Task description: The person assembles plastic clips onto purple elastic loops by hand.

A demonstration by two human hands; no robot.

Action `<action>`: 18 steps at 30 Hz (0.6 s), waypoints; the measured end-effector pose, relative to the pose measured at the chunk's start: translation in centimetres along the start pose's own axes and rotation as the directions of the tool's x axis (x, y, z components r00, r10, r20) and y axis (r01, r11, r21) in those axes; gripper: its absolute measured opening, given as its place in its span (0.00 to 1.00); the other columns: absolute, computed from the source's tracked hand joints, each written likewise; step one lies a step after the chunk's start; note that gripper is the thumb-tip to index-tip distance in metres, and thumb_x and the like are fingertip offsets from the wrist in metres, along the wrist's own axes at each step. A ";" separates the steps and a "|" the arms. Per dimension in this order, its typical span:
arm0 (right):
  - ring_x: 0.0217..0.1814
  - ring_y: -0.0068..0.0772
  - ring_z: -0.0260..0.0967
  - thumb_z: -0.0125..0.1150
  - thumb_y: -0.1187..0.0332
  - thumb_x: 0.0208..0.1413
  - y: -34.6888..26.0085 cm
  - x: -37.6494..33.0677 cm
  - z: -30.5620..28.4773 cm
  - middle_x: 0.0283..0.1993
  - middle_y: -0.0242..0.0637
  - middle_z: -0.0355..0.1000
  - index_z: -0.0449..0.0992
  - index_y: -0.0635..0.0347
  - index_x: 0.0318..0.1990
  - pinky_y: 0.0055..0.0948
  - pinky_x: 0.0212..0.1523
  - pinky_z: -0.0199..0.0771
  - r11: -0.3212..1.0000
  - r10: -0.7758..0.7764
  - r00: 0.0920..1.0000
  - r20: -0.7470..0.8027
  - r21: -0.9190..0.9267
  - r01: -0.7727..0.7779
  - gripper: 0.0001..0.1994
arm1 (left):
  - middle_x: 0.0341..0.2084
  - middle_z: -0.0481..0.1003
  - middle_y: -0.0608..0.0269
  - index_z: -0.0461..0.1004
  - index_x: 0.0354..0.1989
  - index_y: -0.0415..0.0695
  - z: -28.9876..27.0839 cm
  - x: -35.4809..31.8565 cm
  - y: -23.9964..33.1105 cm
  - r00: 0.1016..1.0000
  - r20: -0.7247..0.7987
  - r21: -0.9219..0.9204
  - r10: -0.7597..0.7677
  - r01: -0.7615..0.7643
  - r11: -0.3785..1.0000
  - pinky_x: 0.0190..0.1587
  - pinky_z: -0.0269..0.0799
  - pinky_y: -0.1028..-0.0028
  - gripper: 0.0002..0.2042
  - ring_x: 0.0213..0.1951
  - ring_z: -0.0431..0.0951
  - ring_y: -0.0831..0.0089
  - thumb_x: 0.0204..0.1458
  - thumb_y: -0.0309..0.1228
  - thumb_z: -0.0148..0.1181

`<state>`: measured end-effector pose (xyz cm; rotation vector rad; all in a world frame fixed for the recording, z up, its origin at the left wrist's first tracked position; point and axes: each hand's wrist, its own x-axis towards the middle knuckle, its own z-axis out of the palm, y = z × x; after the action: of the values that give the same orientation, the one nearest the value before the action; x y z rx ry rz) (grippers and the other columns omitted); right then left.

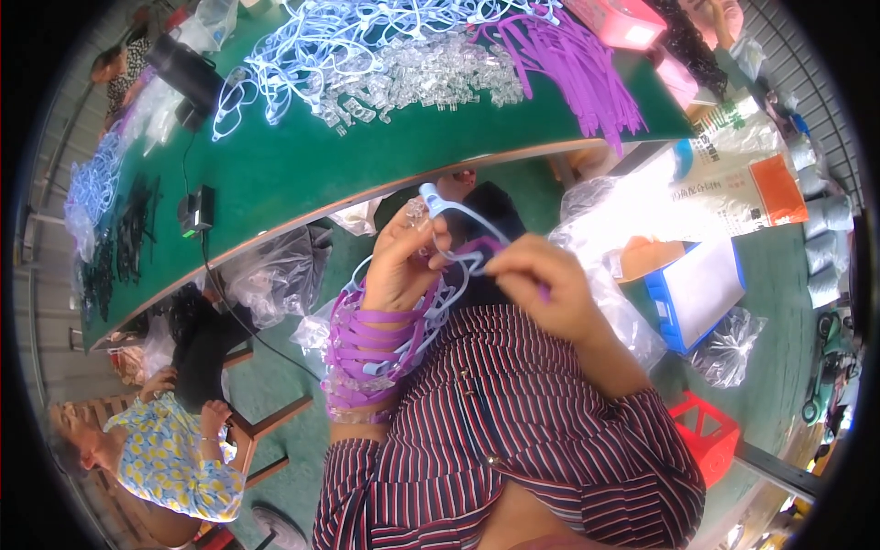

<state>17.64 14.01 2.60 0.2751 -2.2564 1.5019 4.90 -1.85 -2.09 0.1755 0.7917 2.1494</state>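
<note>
My left hand [396, 257] is closed, thumb and fingers pinching a light blue plastic loop frame [431, 195] with a small clear piece [417, 211] beside it. Opposite, my right hand [548, 282] is closed in a pinch at the loop's lower side, with a purple strap [486, 246] running between the hands and its end showing below my right fingers. Around my left forearm hang several purple straps [371, 344] with light blue loops and clear pieces on them. Both hands are above my lap, just off the table's near edge.
The green table [302, 174] bears a heap of light blue loops [330, 46], clear plastic pieces [431, 78] and purple straps [577, 87]. A black adapter [195, 211] trails a cable. Right of me stand a blue bin [674, 312] and red stool [710, 435]; another person [174, 449] sits left.
</note>
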 end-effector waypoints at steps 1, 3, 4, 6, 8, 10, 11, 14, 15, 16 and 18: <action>0.27 0.33 0.66 0.61 0.77 0.43 0.4 -0.1 0.0 0.30 0.37 0.67 0.72 0.60 0.38 0.27 0.28 0.67 1.000 0.004 1.000 -0.005 -0.006 -0.004 0.12 | 0.30 0.71 0.64 0.64 0.45 0.42 0.6 -0.1 0.0 0.998 0.008 0.073 0.059 -0.059 0.996 0.23 0.62 0.81 0.14 0.28 0.69 0.78 0.50 0.26 0.53; 0.23 0.32 0.64 0.58 0.78 0.45 1.3 -0.4 0.3 0.25 0.37 0.65 0.68 0.61 0.41 0.27 0.26 0.64 0.925 0.375 0.916 -0.144 0.124 -0.360 0.13 | 0.27 0.71 0.63 0.65 0.46 0.40 1.6 -0.5 -0.6 0.995 -0.002 0.180 0.096 -0.094 0.979 0.23 0.61 0.82 0.14 0.27 0.70 0.77 0.49 0.24 0.52; 0.23 0.32 0.64 0.58 0.78 0.45 1.5 -0.3 0.6 0.25 0.37 0.65 0.68 0.61 0.41 0.27 0.26 0.64 0.924 0.377 0.915 -0.142 0.123 -0.361 0.13 | 0.25 0.71 0.63 0.66 0.46 0.39 2.1 -0.8 -1.1 0.995 -0.047 0.282 0.089 -0.073 0.957 0.24 0.61 0.83 0.14 0.25 0.69 0.78 0.49 0.23 0.51; 0.23 0.33 0.64 0.57 0.77 0.46 1.8 -0.1 1.3 0.23 0.37 0.63 0.64 0.60 0.44 0.29 0.26 0.65 0.922 0.358 0.916 -0.180 -0.086 -0.377 0.16 | 0.29 0.73 0.64 0.66 0.46 0.38 2.0 -1.5 -2.8 0.993 0.028 0.429 0.112 -0.113 0.896 0.27 0.63 0.83 0.14 0.29 0.71 0.80 0.51 0.23 0.53; 0.24 0.38 0.65 0.57 0.78 0.44 2.5 -0.2 1.7 0.24 0.39 0.64 0.62 0.59 0.46 0.33 0.27 0.66 0.927 0.298 0.935 -0.192 -0.177 -0.332 0.19 | 0.31 0.72 0.67 0.66 0.46 0.37 2.8 -2.0 -3.8 0.977 0.092 0.539 0.190 -0.210 0.816 0.35 0.67 0.82 0.15 0.33 0.70 0.83 0.49 0.22 0.57; 0.27 0.43 0.67 0.57 0.79 0.42 2.6 -0.2 1.8 0.28 0.40 0.66 0.62 0.59 0.46 0.37 0.29 0.67 0.904 0.252 0.950 -0.183 -0.306 -0.299 0.21 | 0.32 0.72 0.66 0.67 0.45 0.36 3.2 -2.1 -4.1 0.962 0.152 0.566 0.226 -0.272 0.778 0.36 0.67 0.83 0.14 0.34 0.70 0.84 0.48 0.21 0.58; 0.27 0.43 0.67 0.57 0.79 0.42 2.6 -0.2 1.8 0.28 0.40 0.66 0.62 0.59 0.46 0.37 0.29 0.67 0.903 0.255 0.949 -0.186 -0.305 -0.302 0.21 | 0.32 0.72 0.66 0.67 0.45 0.36 3.3 -2.0 -4.2 0.963 0.152 0.567 0.223 -0.269 0.779 0.36 0.67 0.83 0.14 0.34 0.70 0.84 0.48 0.21 0.58; 0.30 0.46 0.68 0.58 0.78 0.40 2.6 0.0 2.0 0.33 0.42 0.66 0.61 0.59 0.47 0.38 0.30 0.67 0.904 0.242 0.956 -0.168 -0.319 -0.285 0.22 | 0.32 0.72 0.66 0.67 0.43 0.36 3.2 -2.0 -4.5 0.953 0.166 0.680 0.252 -0.296 0.671 0.36 0.67 0.82 0.14 0.33 0.70 0.83 0.48 0.21 0.58; 0.31 0.46 0.68 0.58 0.78 0.41 3.0 -0.1 2.1 0.34 0.43 0.66 0.61 0.59 0.47 0.38 0.31 0.67 0.902 0.179 0.971 -0.161 -0.367 -0.227 0.22 | 0.32 0.72 0.66 0.68 0.43 0.36 3.0 -1.9 -4.7 0.950 0.135 0.683 0.282 -0.296 0.668 0.36 0.67 0.83 0.13 0.33 0.70 0.83 0.48 0.21 0.58; 0.33 0.47 0.67 0.59 0.77 0.41 3.3 -0.2 2.2 0.35 0.43 0.66 0.61 0.59 0.47 0.37 0.32 0.67 0.894 0.116 0.982 -0.151 -0.414 -0.169 0.22 | 0.32 0.72 0.65 0.68 0.42 0.35 2.8 -1.9 -4.8 0.944 0.105 0.685 0.312 -0.296 0.666 0.36 0.67 0.83 0.13 0.32 0.70 0.83 0.47 0.20 0.57; 0.34 0.47 0.67 0.59 0.77 0.42 2.7 -0.2 1.9 0.35 0.43 0.66 0.62 0.60 0.46 0.36 0.33 0.67 0.928 0.189 0.972 -0.138 -0.299 -0.223 0.20 | 0.29 0.72 0.67 0.67 0.43 0.36 2.8 -1.7 -4.3 0.955 0.035 0.643 0.294 -0.247 0.725 0.33 0.66 0.83 0.13 0.30 0.70 0.83 0.47 0.21 0.57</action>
<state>16.41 13.33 -0.36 -0.1393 -2.4506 1.1919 9.85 0.18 -2.20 0.6105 1.6223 2.0637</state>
